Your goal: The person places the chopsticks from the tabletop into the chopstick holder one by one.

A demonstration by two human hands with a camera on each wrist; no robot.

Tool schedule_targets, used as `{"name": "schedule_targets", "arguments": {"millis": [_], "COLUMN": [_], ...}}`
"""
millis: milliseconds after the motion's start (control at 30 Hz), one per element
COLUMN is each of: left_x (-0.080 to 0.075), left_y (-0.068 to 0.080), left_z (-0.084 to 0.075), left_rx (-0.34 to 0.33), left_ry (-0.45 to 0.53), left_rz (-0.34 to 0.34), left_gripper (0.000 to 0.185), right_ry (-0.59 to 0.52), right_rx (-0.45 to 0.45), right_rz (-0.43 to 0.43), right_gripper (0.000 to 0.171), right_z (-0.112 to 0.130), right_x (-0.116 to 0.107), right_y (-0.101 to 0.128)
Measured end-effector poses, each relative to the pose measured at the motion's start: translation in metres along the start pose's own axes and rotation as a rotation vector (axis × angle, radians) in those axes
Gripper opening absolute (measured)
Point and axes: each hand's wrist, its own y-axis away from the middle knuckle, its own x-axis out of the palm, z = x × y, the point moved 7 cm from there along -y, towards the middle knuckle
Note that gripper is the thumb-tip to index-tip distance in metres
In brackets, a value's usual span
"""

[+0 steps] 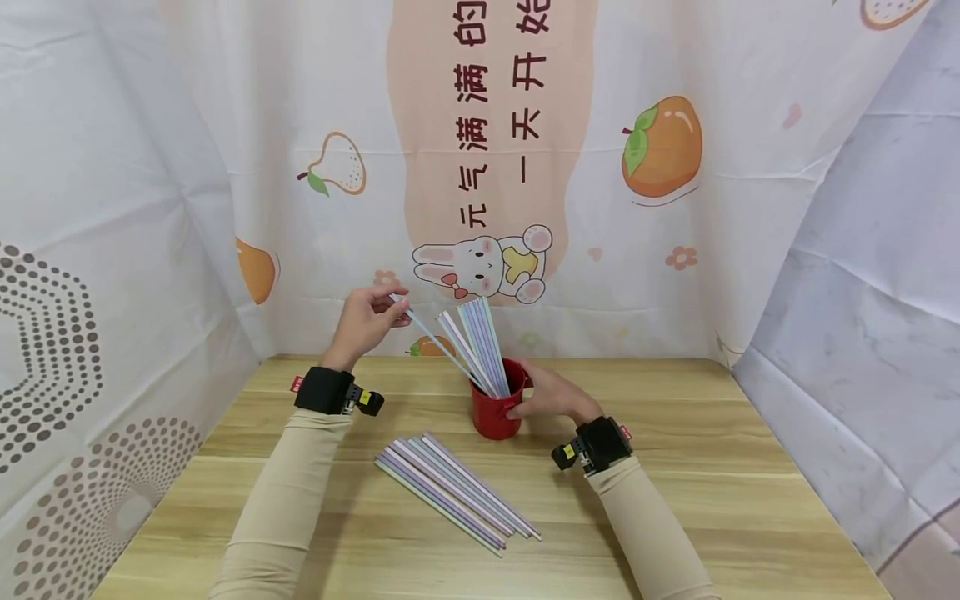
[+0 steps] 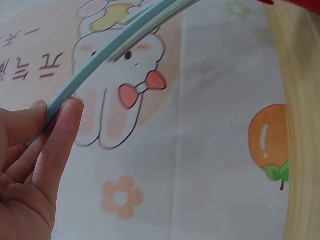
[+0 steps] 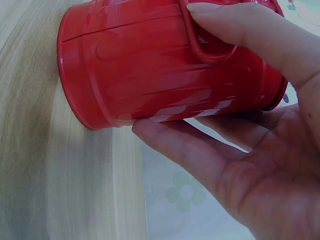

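Note:
My left hand [image 1: 367,321] pinches a light blue straw [image 1: 438,340] near its upper end, between thumb and fingers. That straw [image 2: 100,60] slants down to the mouth of a red cup [image 1: 495,417], beside a bunch of pastel straws [image 1: 483,342] standing in it. My right hand [image 1: 555,392] holds the cup from the right. In the right wrist view, its thumb lies on the handle [image 3: 192,35] and its fingers touch the side of the red cup [image 3: 135,65]. The cup's inside is mostly hidden.
In front of the cup, several pastel straws [image 1: 457,492] lie loosely side by side on the wooden table [image 1: 660,517]. A printed curtain [image 1: 600,275] hangs along the table's back edge, with pale cloth at both sides.

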Motion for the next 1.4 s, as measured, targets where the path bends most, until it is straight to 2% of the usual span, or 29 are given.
{"name": "schedule_targets", "arguments": {"millis": [333,500,600,900,1100,1233,1300,1400], "left_x": [0.034,0.049,0.056,0.073,0.078,0.076,0.073,0.071], "left_y": [-0.003,-0.002,0.000,0.000,0.001,0.002,0.004,0.010], "left_z": [0.007,0.013,0.013,0.013,0.015,0.019,0.023,0.031], "left_rx": [0.016,-0.003,-0.014,0.004,-0.017,-0.015,-0.021,-0.056], "left_ry": [-0.078,-0.105,-0.116,-0.196,-0.208,-0.205,-0.220,-0.230], "left_rz": [0.072,0.110,0.124,0.133,0.122,0.144,0.175,0.286], "left_gripper": [0.025,0.027,0.031,0.038,0.039,0.042,0.044,0.042], "right_ry": [-0.002,0.001,0.000,-0.015,-0.006,-0.008,-0.010,-0.015], "right_rx": [0.002,-0.016,-0.013,-0.007,-0.017,-0.026,-0.034,-0.033], "right_rz": [0.000,0.004,0.012,0.009,0.008,0.007,0.005,0.007], "right_gripper": [0.087,0.089,0.090,0.088,0.089,0.088,0.087,0.085], "right_z": [0.003,0.005,0.005,0.002,0.000,0.000,0.000,0.001], "right_x": [-0.001,0.000,0.002,0.001,0.000,0.000,0.000,0.000], "right_y": [-0.002,-0.003,-0.003,-0.003,-0.003,-0.001,0.000,0.000]}}
